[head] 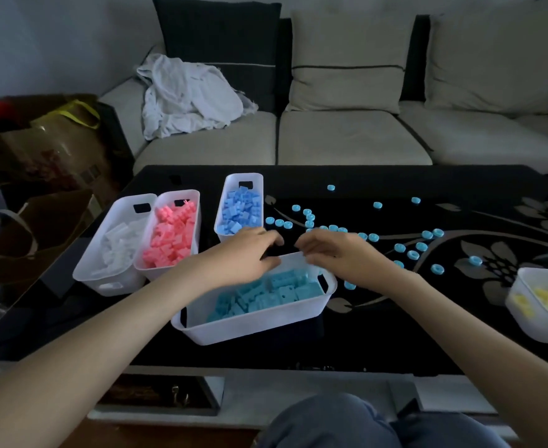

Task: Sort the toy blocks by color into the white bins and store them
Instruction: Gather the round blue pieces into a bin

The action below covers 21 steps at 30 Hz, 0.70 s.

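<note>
The teal bin (253, 328) sits at the near middle of the desk (395, 334), turned slightly, with teal blocks (266, 295) heaped toward its right end. My left hand (243, 257) and right hand (344, 257) hover over its far rim, fingers curled and blurred. I cannot tell whether either one holds anything. Loose teal rings (373, 237) lie scattered on the desk from 12 round to 3 o'clock of this bin. The blue bin (256, 179) stands at 12 o'clock, and the pink bin (156, 273) and white-block bin (104, 282) stand side by side, touching, at 10. The yellow bin (531, 328) is at 3 o'clock, at the desk's right edge. A sofa (347, 137) lies beyond.
</note>
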Each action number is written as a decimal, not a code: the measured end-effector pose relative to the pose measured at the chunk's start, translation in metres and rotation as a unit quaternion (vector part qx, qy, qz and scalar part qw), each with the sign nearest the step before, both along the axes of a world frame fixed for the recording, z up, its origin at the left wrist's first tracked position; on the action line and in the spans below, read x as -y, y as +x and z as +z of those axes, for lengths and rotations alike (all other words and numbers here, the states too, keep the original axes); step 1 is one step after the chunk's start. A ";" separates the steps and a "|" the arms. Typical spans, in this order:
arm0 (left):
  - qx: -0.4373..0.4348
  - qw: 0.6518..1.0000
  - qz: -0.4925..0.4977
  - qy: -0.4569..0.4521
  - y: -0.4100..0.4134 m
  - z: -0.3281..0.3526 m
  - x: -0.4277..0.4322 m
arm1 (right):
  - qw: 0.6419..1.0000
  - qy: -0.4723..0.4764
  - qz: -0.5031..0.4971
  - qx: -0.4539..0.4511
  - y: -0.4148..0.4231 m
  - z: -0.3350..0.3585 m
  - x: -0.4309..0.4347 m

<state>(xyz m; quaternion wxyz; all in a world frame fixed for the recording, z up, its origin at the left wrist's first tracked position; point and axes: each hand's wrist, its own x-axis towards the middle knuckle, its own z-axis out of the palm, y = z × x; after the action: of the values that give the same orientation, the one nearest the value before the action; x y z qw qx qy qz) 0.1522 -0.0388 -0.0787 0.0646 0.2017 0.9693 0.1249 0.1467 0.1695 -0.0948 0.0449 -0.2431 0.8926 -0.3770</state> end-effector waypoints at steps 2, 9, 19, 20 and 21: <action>0.074 0.995 0.005 -0.063 -0.006 -0.004 -0.004 | 0.996 -0.027 -0.078 -0.017 -0.007 -0.009 -0.021; 0.189 0.980 -0.047 -0.045 -0.018 0.006 -0.018 | 0.965 0.234 -0.112 0.031 -0.016 -0.075 -0.054; 0.262 0.956 -0.015 0.130 -0.059 -0.008 -0.041 | 0.944 0.312 -0.055 -0.092 -0.062 -0.084 -0.027; 0.196 0.978 -0.014 0.073 -0.063 -0.014 -0.042 | 0.943 0.312 -0.052 -0.100 -0.065 -0.083 -0.027; 0.148 0.989 -0.015 0.008 -0.067 -0.020 -0.043 | 0.945 0.305 -0.052 -0.110 -0.068 -0.083 -0.028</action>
<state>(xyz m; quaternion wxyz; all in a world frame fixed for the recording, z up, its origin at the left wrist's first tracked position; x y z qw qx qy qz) 0.0850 0.0044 -0.0986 0.2075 0.1956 0.9450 0.1599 0.0790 0.1972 -0.1776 -0.0015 -0.2112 0.9756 -0.0596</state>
